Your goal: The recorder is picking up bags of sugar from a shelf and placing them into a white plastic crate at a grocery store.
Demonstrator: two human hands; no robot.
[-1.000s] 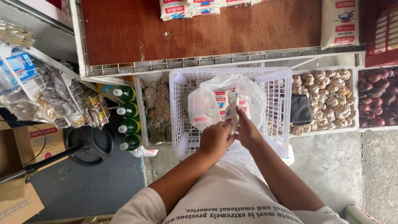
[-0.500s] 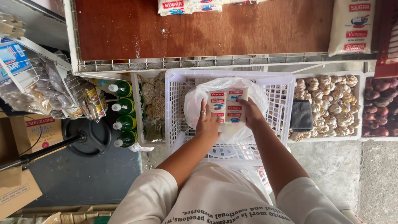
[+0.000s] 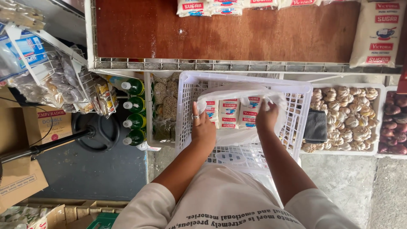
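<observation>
Gripping the clear bag of white packets, left hand and right hand hide their fingertips.

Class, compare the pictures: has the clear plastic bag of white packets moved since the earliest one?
Yes. Both hands, left hand and right hand, have spread the plastic bag wider across the white basket.

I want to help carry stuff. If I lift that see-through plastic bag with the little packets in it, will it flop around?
Probably floppy: the clear plastic bag sags and creases between the left hand and right hand. It likely feels heavy for its size, since three packed packets fill it. The thin film may slip or stretch.
</observation>
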